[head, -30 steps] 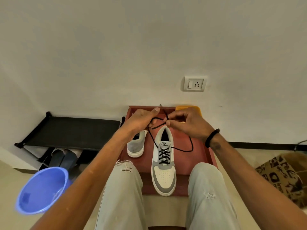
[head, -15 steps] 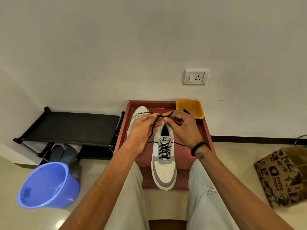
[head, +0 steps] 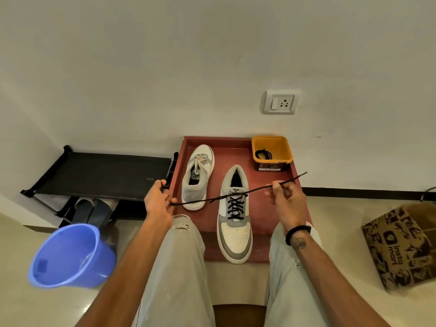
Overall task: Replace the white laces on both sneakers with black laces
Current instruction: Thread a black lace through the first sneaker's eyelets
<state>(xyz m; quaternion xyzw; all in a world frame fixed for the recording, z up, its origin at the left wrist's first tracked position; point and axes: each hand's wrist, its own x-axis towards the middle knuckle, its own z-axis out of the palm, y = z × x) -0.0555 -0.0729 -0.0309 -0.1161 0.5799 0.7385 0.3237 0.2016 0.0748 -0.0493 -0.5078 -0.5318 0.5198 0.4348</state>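
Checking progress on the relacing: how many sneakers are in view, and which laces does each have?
2, both on the red tray. The grey-and-white sneaker with white laces lies on the far left; the grey-and-white sneaker with black laces lies nearer, right of it.

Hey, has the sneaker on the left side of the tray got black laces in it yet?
No, the left sneaker on the red tray has its pale laces tied; only the right sneaker carries black laces.

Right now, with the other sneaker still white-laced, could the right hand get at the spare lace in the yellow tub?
Probably yes: nothing blocks the open-topped yellow tub, but the right hand would first have to release the black lace.
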